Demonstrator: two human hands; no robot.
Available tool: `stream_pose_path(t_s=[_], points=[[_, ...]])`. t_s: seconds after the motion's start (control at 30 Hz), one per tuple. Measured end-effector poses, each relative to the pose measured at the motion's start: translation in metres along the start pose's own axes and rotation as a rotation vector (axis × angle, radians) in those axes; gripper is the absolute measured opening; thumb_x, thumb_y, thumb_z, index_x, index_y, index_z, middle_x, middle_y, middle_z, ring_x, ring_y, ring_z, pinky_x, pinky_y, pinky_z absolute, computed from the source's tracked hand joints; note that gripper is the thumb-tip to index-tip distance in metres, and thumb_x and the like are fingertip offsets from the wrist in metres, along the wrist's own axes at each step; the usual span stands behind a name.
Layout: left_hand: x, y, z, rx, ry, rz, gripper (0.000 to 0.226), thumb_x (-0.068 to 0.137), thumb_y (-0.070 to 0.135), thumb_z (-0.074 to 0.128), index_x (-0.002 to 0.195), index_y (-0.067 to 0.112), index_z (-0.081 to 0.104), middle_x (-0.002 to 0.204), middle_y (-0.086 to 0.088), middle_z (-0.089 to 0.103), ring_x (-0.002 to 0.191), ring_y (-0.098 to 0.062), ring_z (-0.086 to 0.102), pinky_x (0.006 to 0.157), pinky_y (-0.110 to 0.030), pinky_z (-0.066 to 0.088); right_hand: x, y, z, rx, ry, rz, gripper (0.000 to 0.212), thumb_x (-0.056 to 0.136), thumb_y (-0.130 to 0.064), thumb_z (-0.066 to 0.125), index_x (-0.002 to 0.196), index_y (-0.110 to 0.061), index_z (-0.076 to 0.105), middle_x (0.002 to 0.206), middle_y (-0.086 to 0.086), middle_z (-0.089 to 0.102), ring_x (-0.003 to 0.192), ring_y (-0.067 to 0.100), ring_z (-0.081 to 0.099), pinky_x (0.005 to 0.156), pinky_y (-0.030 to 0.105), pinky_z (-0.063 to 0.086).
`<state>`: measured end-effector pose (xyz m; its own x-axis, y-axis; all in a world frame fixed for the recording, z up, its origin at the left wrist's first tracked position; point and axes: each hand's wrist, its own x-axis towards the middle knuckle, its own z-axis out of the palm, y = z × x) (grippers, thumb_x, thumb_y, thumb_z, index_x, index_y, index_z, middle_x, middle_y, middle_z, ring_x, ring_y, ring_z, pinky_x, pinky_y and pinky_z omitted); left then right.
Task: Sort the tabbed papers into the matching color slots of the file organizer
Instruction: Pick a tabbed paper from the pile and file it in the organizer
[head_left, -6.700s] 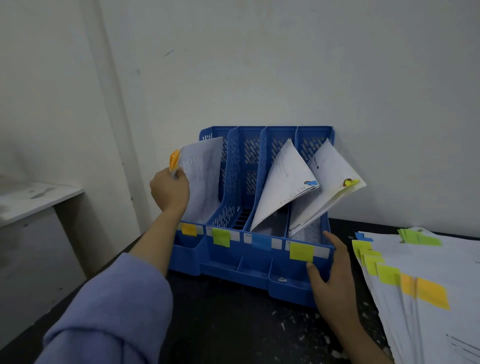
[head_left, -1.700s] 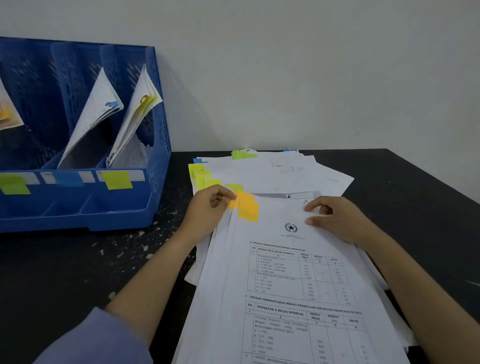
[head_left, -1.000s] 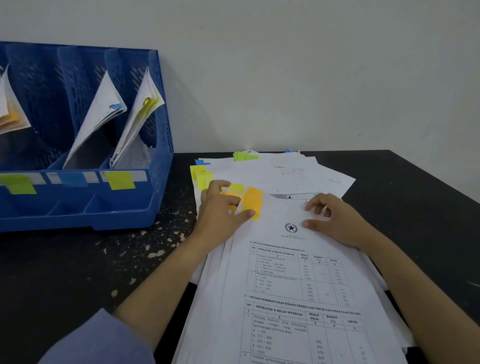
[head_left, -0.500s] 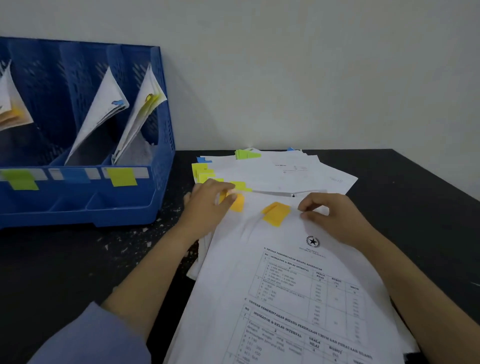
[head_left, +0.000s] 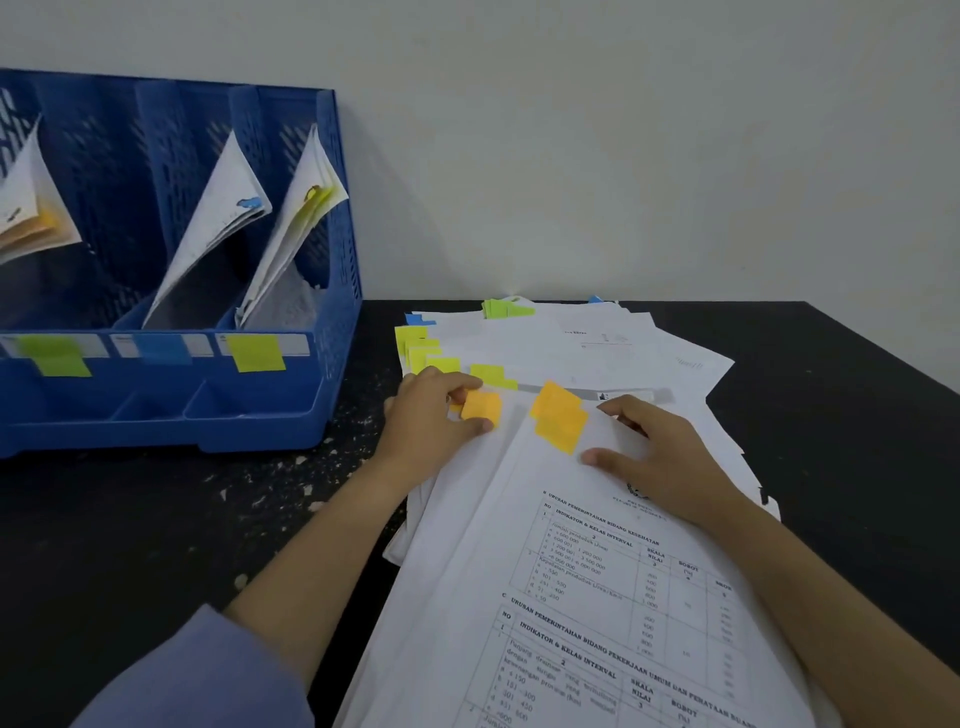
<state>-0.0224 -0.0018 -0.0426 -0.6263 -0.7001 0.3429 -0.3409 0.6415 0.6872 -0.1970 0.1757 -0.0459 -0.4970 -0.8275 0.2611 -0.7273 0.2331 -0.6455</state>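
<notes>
A blue file organizer (head_left: 270, 410) stands at the left against the wall, its slots marked by green, blue and yellow labels, with folded papers leaning inside. A spread pile of white tabbed papers (head_left: 571, 597) lies on the black table. My left hand (head_left: 431, 415) pinches the corner of a lower sheet at its orange tab (head_left: 481, 408). My right hand (head_left: 670, 467) presses flat on the top printed sheet, next to its two orange tabs (head_left: 558, 415). Yellow tabs (head_left: 415, 345) and green tabs (head_left: 501, 307) stick out of the pile further back.
The black table (head_left: 156, 545) is speckled with white flecks in front of the organizer. A white wall rises right behind the organizer and the pile. The table's right edge runs diagonally at the far right.
The top sheet with its orange tabs has been slid right and toward me under my right hand, baring another orange tab, which my left hand now pinches.
</notes>
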Motion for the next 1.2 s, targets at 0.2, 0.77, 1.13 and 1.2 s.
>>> stream_pose_path(t_s=[0.2,0.77,1.13,1.2], points=[[0.001,0.009,0.001,-0.221,0.191,0.034,0.025,0.075,0.002,0.073,0.098,0.01,0.071,0.074,-0.001,0.065,0.07,-0.014,0.057,0.074,-0.018,0.049,-0.001,0.001,0.001,0.006,0.021,-0.021,0.035,0.069,-0.041,0.078,0.091,-0.042,0.051,0.086,-0.026,0.055,0.075,-0.016,0.052,0.065,-0.002,0.036],[-0.006,0.042,0.005,-0.697,-0.227,-0.051,0.026,0.096,0.012,0.047,0.076,0.019,0.063,0.08,-0.002,0.061,0.073,-0.014,0.057,0.073,-0.027,0.048,0.003,-0.016,-0.022,-0.083,0.139,-0.303,0.011,0.088,-0.014,0.063,0.079,-0.02,0.059,0.078,-0.012,0.062,0.079,0.0,0.055,0.069,0.002,0.035],[0.004,-0.007,-0.01,0.025,-0.075,-0.064,0.036,0.082,0.032,0.068,0.115,0.018,0.064,0.103,-0.002,0.053,0.101,-0.025,0.051,0.091,-0.044,0.045,0.002,-0.001,-0.022,-0.038,0.122,-0.193,0.02,0.086,-0.012,0.063,0.095,-0.029,0.063,0.086,-0.031,0.061,0.088,-0.017,0.054,0.075,-0.001,0.035],[0.003,-0.006,-0.008,0.066,-0.044,-0.062,0.034,0.081,0.034,0.069,0.112,0.02,0.066,0.105,-0.001,0.052,0.103,-0.023,0.048,0.092,-0.046,0.043,0.003,-0.001,-0.022,-0.048,0.124,-0.194,0.019,0.087,-0.011,0.062,0.099,-0.025,0.064,0.088,-0.032,0.06,0.089,-0.018,0.053,0.075,-0.002,0.034]])
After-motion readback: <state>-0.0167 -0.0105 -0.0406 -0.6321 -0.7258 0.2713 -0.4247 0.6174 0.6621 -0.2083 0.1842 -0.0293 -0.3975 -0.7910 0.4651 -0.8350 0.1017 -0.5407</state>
